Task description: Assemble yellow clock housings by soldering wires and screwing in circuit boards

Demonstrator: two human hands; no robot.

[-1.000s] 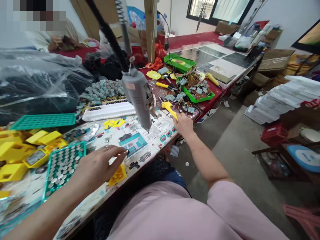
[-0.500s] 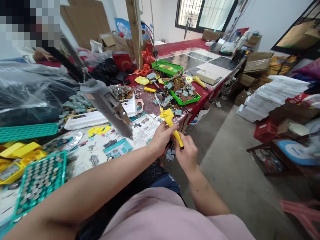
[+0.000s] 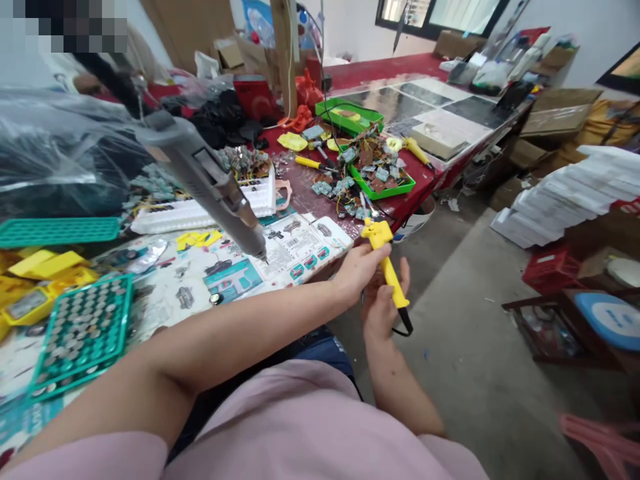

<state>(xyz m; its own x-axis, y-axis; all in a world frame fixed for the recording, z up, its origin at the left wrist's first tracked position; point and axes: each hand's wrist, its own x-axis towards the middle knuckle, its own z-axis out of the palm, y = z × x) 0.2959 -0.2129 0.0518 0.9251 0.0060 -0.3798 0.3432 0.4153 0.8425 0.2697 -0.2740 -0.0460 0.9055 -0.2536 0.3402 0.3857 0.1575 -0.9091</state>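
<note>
A yellow-handled tool (image 3: 393, 278), with a metal tip at its far end and a black cord at its near end, slants between my hands beyond the bench edge. My left hand (image 3: 356, 270) is closed on its upper part, thumb along the yellow body. Under the lower handle is my right hand (image 3: 381, 310), palm up with its fingers curled around the handle. A yellow plastic piece (image 3: 377, 231) sits at the top of the handle, near the metal tip.
A grey electric screwdriver (image 3: 210, 183) hangs over the printed sheets. A teal tray (image 3: 127, 300) of round metal parts lies at left. Green trays (image 3: 370, 193) with circuit boards stand on the red table (image 3: 313, 193). A white foam tray (image 3: 175, 217) lies behind. White boxes (image 3: 570, 193) are stacked at right.
The view has shifted, and both hands with the yellow tool appear further right in it. My right hand's fingers have loosened somewhat, and more of the black cord shows.
</note>
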